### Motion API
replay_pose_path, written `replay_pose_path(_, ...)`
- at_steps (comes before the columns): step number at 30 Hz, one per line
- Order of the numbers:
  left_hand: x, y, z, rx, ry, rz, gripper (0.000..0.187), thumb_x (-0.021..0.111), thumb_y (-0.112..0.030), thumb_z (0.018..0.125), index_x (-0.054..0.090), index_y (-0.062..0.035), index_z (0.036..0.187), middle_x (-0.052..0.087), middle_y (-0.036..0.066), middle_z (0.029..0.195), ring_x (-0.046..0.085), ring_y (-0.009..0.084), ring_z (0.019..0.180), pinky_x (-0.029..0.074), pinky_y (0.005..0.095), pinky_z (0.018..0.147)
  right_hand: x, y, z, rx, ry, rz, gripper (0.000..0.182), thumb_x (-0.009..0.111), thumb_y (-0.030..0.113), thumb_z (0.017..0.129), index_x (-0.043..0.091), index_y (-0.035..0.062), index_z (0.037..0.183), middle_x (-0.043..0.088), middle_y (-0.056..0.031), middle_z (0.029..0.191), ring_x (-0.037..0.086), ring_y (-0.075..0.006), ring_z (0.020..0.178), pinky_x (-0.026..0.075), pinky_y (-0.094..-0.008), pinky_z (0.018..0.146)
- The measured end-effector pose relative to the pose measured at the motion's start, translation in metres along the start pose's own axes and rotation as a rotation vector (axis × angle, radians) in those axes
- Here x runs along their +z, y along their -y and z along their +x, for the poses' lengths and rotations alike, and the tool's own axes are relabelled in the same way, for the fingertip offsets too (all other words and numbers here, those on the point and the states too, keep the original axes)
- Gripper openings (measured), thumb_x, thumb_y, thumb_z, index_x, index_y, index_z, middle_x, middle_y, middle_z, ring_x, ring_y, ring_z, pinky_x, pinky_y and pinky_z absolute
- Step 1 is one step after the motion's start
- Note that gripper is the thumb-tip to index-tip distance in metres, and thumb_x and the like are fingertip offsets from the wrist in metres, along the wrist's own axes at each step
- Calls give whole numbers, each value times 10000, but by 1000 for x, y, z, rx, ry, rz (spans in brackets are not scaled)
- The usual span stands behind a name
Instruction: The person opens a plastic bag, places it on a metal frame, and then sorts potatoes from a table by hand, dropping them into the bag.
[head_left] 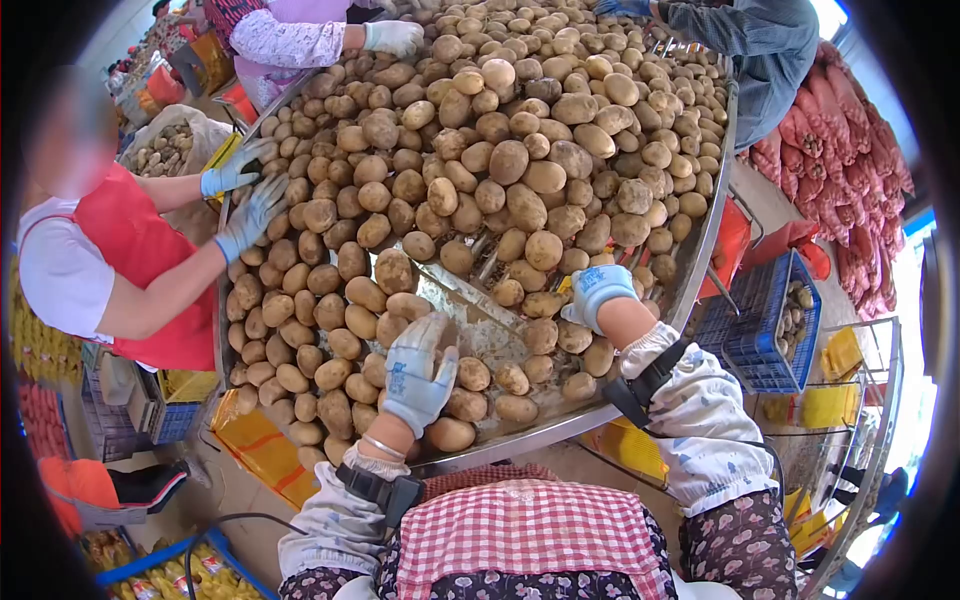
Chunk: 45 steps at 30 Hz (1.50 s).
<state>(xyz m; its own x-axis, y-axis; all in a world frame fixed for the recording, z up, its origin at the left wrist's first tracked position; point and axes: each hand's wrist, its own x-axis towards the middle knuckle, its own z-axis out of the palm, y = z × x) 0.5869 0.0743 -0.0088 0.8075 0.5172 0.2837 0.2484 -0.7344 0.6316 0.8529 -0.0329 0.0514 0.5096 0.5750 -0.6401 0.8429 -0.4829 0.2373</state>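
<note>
Many brown potatoes (525,210) lie heaped on a metal-rimmed sorting table (690,300). My left hand (418,375), in a pale blue and white glove, is at the near side of the heap. Its fingers and thumb are spread apart, and it rests against potatoes with none visibly gripped. To the right, my right hand (602,295) wears the same kind of glove and is curled down among potatoes by the right part of the table. Its fingertips are turned away, so what they close on is hidden. Between my hands a wet patch of bare metal (485,335) shows.
A person in a red apron (155,250) has both gloved hands on potatoes at the left. Two more people reach in from the far side. Blue crates (770,325) stand right of the table, below stacked red mesh sacks (835,160). Yellow bags hang beneath the near edge.
</note>
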Motion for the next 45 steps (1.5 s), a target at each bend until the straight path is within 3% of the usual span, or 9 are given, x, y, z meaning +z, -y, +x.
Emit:
replay_pose_path(6,48,-19,64,136,11,87,594,611,-208,808,419,-58,1349,460,204,1335,454,386,1200,354,435,1029,38,-43,-39,-16,-350,567,427,638,349,818,589,63,1132,677,-112,1015,669,-236,884,526,-368,756)
replay_pose_path(9,60,-20,66,141,211,57,529,615,-221,805,475,-83,1297,467,197,1321,482,385,1164,377,439,1007,56,-62,-40,-593,-299,2182,492,651,251,838,462,44,1242,618,-54,1008,616,-135,752,505,-242,671)
replay_pose_path(12,37,-23,51,223,313,27,345,616,-197,804,570,-64,1119,518,178,1250,529,376,1080,422,451,944,55,-71,-14,-526,-306,2146,469,652,282,846,494,33,1211,624,-69,1034,625,-137,813,510,-250,694)
replay_pose_path(17,1,-10,15,71,14,-68,324,591,-142,815,574,-45,1123,560,179,1189,525,363,1102,409,436,963,23,-11,6,-71,-321,667,654,715,515,723,568,106,1212,627,-150,1134,582,-310,1075,453,-358,922)
replay_pose_path(21,-13,9,-22,-128,-194,-54,345,549,-84,855,548,6,1188,552,181,1214,513,332,1140,391,405,999,10,-13,7,-161,-158,677,700,704,519,726,546,95,1259,612,-169,1174,576,-304,1101,450,-358,930)
replay_pose_path(29,-12,-5,-24,-54,-135,54,468,593,-132,806,520,-28,1257,530,186,1249,476,370,1172,349,455,1021,53,-26,9,-357,-168,1472,552,668,470,808,576,84,1192,642,-102,1071,628,-175,956,508,-293,813)
replay_pose_path(33,4,1,-33,-62,78,357,596,607,-214,797,438,-70,1350,413,168,1389,297,380,1332,216,495,1093,72,-36,-44,-769,247,2767,629,471,617,863,555,84,1186,627,-160,1068,647,-232,767,539,-299,549)
replay_pose_path(39,7,-9,-24,-118,206,415,645,607,-248,801,393,-76,1385,360,143,1440,215,367,1378,132,501,1127,109,-40,-99,-371,-45,2939,715,431,660,846,519,63,1228,638,-161,1015,648,-344,776,518,-307,433)
replay_pose_path(45,14,-1,-26,-86,143,423,637,577,-276,812,390,-62,1382,372,136,1430,205,355,1384,120,482,1140,182,-130,-131,-149,292,2769,770,436,685,819,519,44,1237,613,-251,1088,648,-347,730,474,-267,350)
